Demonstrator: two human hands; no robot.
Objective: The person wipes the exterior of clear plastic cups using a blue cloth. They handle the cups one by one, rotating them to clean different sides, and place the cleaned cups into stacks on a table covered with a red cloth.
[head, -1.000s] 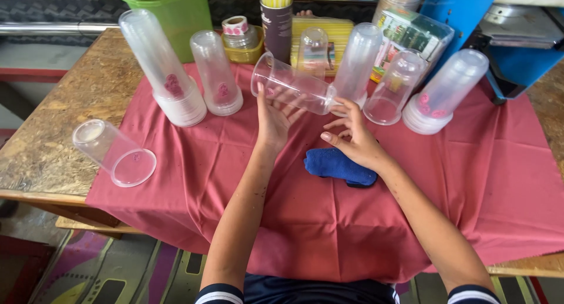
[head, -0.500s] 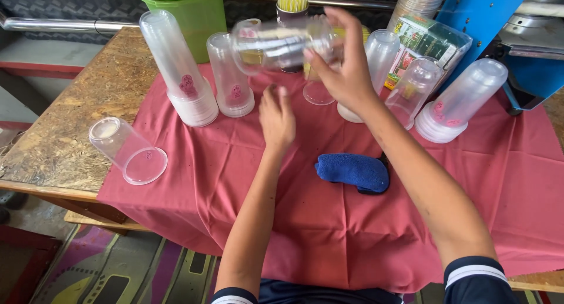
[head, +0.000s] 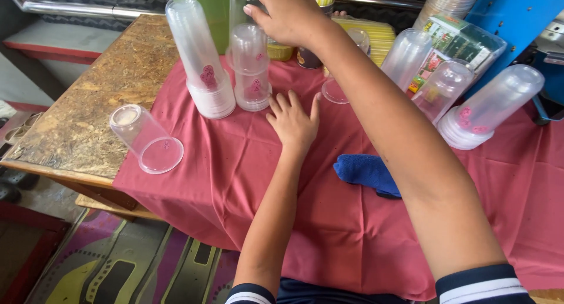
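My right hand [head: 288,16] reaches to the far side of the table and grips a stack of clear plastic cups [head: 238,7], held upside down on top of a short stack of upturned clear cups [head: 251,75]. My left hand [head: 294,123] lies flat on the red cloth [head: 235,163] just in front of that short stack, fingers spread and holding nothing. A taller stack of upturned cups [head: 200,60] stands right beside the short one on its left.
A clear cup stack [head: 147,140] lies on its side at the cloth's left edge. A blue rag [head: 365,170] lies right of my left arm. Three more cup stacks [head: 487,107] lean at the right. A green container [head: 207,7], yellow straws [head: 367,34] and the wooden tabletop [head: 88,104] are behind and to the left.
My right hand has carried the clear cups from in front of me up and left, turning them upright over the short stack. My left hand let go and dropped flat on the cloth.
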